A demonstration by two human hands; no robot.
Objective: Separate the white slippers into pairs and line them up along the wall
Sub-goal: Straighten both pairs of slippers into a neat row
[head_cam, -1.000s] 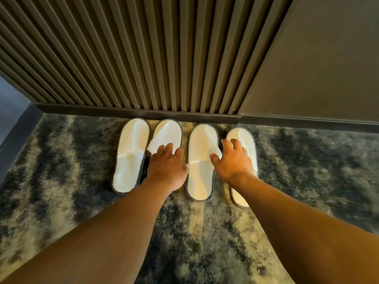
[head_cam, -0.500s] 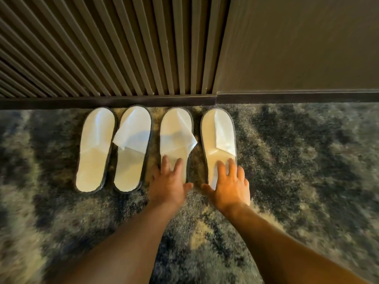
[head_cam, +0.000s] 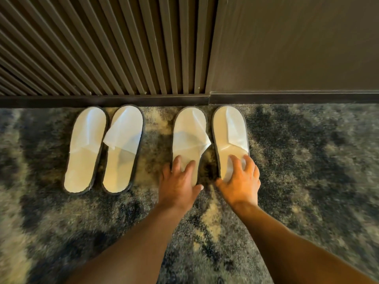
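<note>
Several white slippers with dark rims lie toes-first against the dark skirting board [head_cam: 143, 100]. The left pair stands apart: one slipper [head_cam: 85, 148] and its neighbour [head_cam: 123, 148] side by side, untouched. A gap of carpet separates them from the right pair. My left hand [head_cam: 178, 183] lies flat, fingers spread, on the heel of the third slipper [head_cam: 189, 132]. My right hand [head_cam: 241, 179] presses flat on the heel of the fourth slipper [head_cam: 228, 128]. Both heels are partly hidden under my hands.
A ribbed, slatted brown wall panel [head_cam: 102, 48] rises behind the left pair; a smooth brown panel [head_cam: 297, 44] stands to the right. The mottled grey and beige carpet [head_cam: 307, 160] runs on along the skirting to the right.
The right pair has slid to the right under my hands, opening a gap of carpet from the left pair. My hands moved from the slippers' middles to their heels.
</note>
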